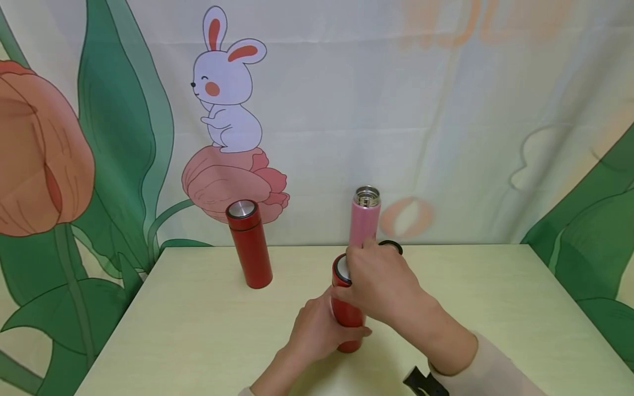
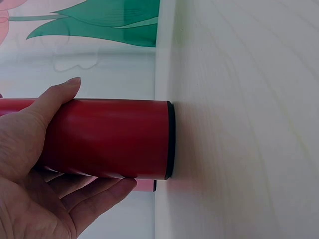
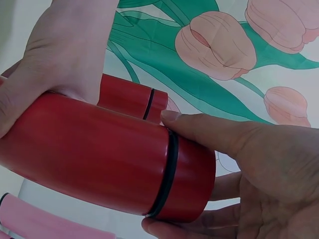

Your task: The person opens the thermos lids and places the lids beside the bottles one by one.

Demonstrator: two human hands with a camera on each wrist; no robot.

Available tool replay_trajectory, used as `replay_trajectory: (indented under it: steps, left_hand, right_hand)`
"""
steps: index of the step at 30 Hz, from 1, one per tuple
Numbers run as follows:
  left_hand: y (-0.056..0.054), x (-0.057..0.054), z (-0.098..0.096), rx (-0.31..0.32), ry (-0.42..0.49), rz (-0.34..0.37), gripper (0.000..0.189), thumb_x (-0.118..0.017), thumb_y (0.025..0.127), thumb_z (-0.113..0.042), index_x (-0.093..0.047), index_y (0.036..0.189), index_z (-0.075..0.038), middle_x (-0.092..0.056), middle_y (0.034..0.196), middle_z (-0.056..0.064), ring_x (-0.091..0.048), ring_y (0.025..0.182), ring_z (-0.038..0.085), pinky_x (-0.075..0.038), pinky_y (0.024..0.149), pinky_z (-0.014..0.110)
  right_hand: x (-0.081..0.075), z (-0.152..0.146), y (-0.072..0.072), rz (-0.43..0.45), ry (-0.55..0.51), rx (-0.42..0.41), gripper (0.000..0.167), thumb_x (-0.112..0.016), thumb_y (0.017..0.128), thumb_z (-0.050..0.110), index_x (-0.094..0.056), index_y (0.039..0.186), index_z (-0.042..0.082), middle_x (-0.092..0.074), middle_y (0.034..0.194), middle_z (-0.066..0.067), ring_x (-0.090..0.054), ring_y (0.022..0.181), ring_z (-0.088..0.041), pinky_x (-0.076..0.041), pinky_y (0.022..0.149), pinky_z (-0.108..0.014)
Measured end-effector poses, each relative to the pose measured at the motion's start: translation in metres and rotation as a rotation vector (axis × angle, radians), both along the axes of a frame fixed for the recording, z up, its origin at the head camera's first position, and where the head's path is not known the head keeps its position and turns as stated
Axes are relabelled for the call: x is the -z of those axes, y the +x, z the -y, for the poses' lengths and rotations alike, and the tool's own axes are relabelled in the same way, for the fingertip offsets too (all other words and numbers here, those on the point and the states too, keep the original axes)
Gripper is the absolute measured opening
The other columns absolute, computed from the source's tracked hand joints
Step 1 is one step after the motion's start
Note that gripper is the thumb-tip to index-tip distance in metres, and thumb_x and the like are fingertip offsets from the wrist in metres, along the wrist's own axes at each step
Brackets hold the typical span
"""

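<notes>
Near the middle of the table, my left hand (image 1: 319, 330) grips the body of a red thermos bottle (image 1: 346, 313), its thumb and fingers on opposite sides in the left wrist view. The bottle stands roughly upright, its black-rimmed base (image 2: 171, 142) close to the tabletop. My right hand (image 1: 383, 280) holds the red lid (image 3: 192, 181) from above. In the right wrist view its thumb lies by the black ring (image 3: 167, 174) between lid and body. Behind them stands a pink thermos bottle (image 1: 365, 223) without a lid, its steel mouth showing. Its lower part is hidden by my right hand.
Another red thermos bottle (image 1: 252, 247), lid on, stands at the back left of the pale wooden table (image 1: 198, 330). A black-rimmed round object (image 1: 392, 245) shows partly behind my right hand. A printed cloth (image 1: 317, 110) with a rabbit and flowers hangs behind the table.
</notes>
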State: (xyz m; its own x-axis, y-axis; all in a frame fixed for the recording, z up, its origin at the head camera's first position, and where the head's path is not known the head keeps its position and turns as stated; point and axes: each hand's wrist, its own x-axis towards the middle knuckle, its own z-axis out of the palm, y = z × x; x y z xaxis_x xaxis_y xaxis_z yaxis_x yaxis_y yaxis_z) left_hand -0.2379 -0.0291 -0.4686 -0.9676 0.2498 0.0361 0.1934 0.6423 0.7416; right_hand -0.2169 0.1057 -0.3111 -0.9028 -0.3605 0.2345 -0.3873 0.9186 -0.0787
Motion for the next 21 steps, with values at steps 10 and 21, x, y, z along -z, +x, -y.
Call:
replay_trajectory:
  steps: [10,21]
  left_hand:
    - [-0.001,-0.001,0.001,0.015,-0.003,-0.011,0.083,-0.088,0.074,-0.057,-0.05,0.14,-0.022,-0.071,0.115,-0.006,-0.066,0.105,0.016,-0.055,0.086,0.041]
    - [0.0,0.0,0.001,0.01,0.002,-0.008,0.079,-0.088,0.075,-0.056,-0.051,0.137,-0.024,-0.071,0.115,-0.007,-0.065,0.105,0.016,-0.056,0.085,0.041]
  right_hand:
    - [-0.006,-0.004,-0.003,0.102,-0.024,-0.059,0.039,-0.088,0.079,0.036,-0.066,0.094,0.008,-0.06,0.082,-0.004,-0.06,0.072,-0.023,-0.053,0.067,-0.034]
    - [-0.009,-0.01,-0.01,0.238,-0.069,-0.112,0.047,-0.091,0.078,0.028,-0.071,0.116,0.009,-0.069,0.093,0.003,-0.066,0.084,-0.017,-0.057,0.075,-0.033]
